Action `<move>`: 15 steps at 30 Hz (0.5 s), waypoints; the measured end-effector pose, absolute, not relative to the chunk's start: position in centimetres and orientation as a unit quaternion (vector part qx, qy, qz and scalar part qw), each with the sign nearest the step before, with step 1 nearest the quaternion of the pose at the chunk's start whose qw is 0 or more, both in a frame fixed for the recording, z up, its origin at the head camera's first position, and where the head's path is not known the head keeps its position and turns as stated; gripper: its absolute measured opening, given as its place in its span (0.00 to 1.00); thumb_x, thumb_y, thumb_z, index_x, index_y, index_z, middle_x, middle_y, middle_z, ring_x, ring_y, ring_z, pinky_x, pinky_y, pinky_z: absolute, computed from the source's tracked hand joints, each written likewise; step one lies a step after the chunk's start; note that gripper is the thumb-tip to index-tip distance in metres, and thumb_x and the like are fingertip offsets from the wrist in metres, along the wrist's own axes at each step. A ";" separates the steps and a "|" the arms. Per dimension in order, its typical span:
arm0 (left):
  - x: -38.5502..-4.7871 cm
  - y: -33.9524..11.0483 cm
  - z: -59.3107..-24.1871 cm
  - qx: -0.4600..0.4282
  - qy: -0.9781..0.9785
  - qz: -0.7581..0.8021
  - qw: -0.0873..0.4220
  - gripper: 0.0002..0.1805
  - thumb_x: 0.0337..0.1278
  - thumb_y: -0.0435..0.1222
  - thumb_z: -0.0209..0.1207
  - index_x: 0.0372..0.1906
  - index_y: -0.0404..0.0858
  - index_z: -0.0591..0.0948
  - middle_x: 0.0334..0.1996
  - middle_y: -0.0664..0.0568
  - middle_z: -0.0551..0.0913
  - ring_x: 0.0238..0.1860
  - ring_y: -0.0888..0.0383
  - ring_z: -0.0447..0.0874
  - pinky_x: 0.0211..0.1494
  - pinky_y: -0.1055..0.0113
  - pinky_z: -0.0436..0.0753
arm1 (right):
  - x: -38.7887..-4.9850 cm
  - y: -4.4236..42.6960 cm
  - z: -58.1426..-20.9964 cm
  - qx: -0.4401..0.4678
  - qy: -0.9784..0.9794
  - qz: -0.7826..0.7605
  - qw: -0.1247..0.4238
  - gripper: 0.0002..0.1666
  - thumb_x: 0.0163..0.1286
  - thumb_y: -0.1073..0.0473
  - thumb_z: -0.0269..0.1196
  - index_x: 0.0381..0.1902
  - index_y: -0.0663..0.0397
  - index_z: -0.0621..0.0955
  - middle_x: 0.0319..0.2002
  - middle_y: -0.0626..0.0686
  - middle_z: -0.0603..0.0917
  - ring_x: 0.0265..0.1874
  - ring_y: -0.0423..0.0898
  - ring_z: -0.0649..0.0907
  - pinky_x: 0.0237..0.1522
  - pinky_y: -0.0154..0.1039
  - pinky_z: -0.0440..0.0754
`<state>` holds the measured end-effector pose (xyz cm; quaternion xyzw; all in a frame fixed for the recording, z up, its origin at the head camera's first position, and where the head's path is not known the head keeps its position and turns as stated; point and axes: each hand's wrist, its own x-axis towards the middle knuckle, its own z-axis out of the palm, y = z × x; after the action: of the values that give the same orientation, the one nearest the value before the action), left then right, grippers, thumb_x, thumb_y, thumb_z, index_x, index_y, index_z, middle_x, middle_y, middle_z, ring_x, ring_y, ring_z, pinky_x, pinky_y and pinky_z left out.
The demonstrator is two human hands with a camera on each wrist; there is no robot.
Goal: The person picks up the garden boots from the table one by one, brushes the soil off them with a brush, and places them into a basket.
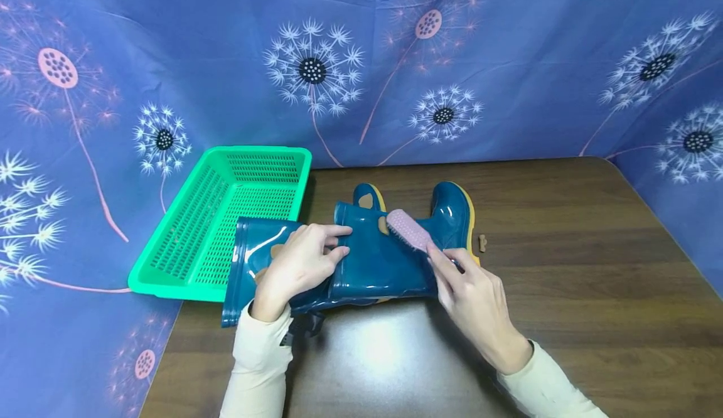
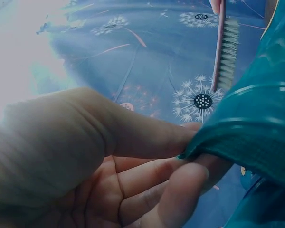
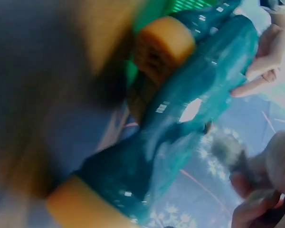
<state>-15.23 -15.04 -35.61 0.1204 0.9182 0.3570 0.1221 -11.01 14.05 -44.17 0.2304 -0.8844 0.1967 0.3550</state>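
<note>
Two blue rubber boots with yellow soles and tan patches lie on their sides, partly overlapping. My left hand [image 1: 302, 261] pinches the top rim of the upper boot [image 1: 375, 267]; in the left wrist view, the thumb and fingers hold that rim [image 2: 256, 128] between them. The lower boot [image 1: 241, 280] extends to the left beneath my left hand and is partly hidden. My right hand [image 1: 477, 302] grips the handle of a pink brush [image 1: 408, 230] with pale bristles. The brush head is over the upper boot's shaft, beside a tan patch; whether the bristles touch it, I cannot tell.
A green perforated basket [image 1: 307, 182] stands at the left, behind the lower boot's top. On the brown wooden table [image 1: 576, 267], a small tan piece [image 1: 482, 243] lies right of the upper boot's sole. Blue dandelion-print cloth [image 1: 508, 41] hangs behind and at the sides.
</note>
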 end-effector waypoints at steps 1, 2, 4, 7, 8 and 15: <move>-15.2 -15.1 -35.6 0.119 0.918 0.358 0.123 0.24 0.73 0.36 0.66 0.70 0.41 0.82 0.59 0.44 0.90 0.44 0.54 0.94 0.23 0.68 0.72 | -11.1 14.2 -44.3 0.238 -0.883 0.198 0.352 0.25 0.62 0.67 0.73 0.58 0.55 0.89 0.37 0.57 0.86 0.14 0.44 0.78 0.12 0.38 0.72; -15.2 -15.1 -35.6 0.120 0.917 0.360 0.123 0.24 0.73 0.36 0.66 0.70 0.41 0.82 0.58 0.44 0.90 0.44 0.55 0.94 0.23 0.68 0.72 | -11.2 14.3 -44.4 0.240 -0.883 0.198 0.351 0.24 0.62 0.67 0.73 0.58 0.56 0.89 0.37 0.57 0.86 0.15 0.45 0.79 0.13 0.39 0.72; -15.1 -15.1 -35.6 0.121 0.916 0.362 0.124 0.24 0.73 0.36 0.66 0.70 0.40 0.82 0.58 0.44 0.90 0.41 0.57 0.94 0.23 0.68 0.71 | -11.4 14.6 -44.5 0.222 -0.886 0.194 0.357 0.23 0.63 0.67 0.72 0.57 0.56 0.89 0.36 0.58 0.86 0.14 0.47 0.79 0.12 0.41 0.73; -15.0 -15.2 -35.5 0.122 0.916 0.361 0.126 0.24 0.73 0.36 0.65 0.71 0.40 0.82 0.58 0.44 0.90 0.34 0.60 0.93 0.22 0.69 0.68 | -11.6 14.8 -44.6 0.202 -0.884 0.200 0.372 0.20 0.67 0.65 0.70 0.57 0.57 0.90 0.36 0.60 0.86 0.11 0.48 0.76 0.11 0.44 0.72; -15.0 -15.2 -35.5 0.120 0.916 0.360 0.127 0.24 0.73 0.36 0.65 0.71 0.41 0.82 0.58 0.44 0.90 0.32 0.61 0.92 0.21 0.68 0.66 | -11.7 14.9 -44.6 0.212 -0.879 0.202 0.376 0.19 0.69 0.63 0.68 0.57 0.57 0.90 0.36 0.60 0.86 0.12 0.48 0.77 0.12 0.44 0.73; -14.9 -15.3 -35.6 0.121 0.918 0.357 0.121 0.24 0.73 0.37 0.65 0.71 0.42 0.82 0.60 0.46 0.89 0.58 0.49 0.92 0.38 0.64 0.87 | -11.6 15.4 -44.7 0.251 -0.882 0.187 0.352 0.16 0.75 0.61 0.64 0.58 0.56 0.89 0.36 0.57 0.86 0.16 0.47 0.80 0.13 0.41 0.74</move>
<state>-14.92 -15.25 -35.61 0.1209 0.9183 0.3571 0.1207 -11.63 15.45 -44.74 0.2510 -0.8820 0.1870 0.3524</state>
